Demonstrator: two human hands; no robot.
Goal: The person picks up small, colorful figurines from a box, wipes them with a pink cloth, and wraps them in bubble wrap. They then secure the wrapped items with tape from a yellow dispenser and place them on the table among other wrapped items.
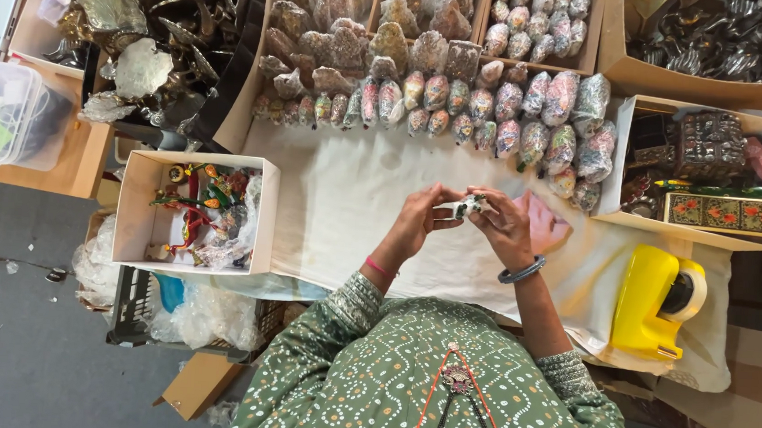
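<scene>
- The small white figurine (469,205) is held above the white cloth (337,211), between the 2 hands, its long axis roughly left to right; which end leads is too small to tell.
- The left hand (418,221) pinches its left end, fingers curled shut.
- The right hand (504,226) grips the other end, fingers closed.
- Wrapped ornaments (458,104) lie in a row beyond; a yellow tape dispenser (653,301) sits on the right.

A small white-and-green figurine (470,205) is showing between the left hand (418,221) and right hand (505,229). Beyond the right hand, a yellow tape dispenser (649,301) is sitting; under both, a cream cloth (337,211) is lying.
</scene>
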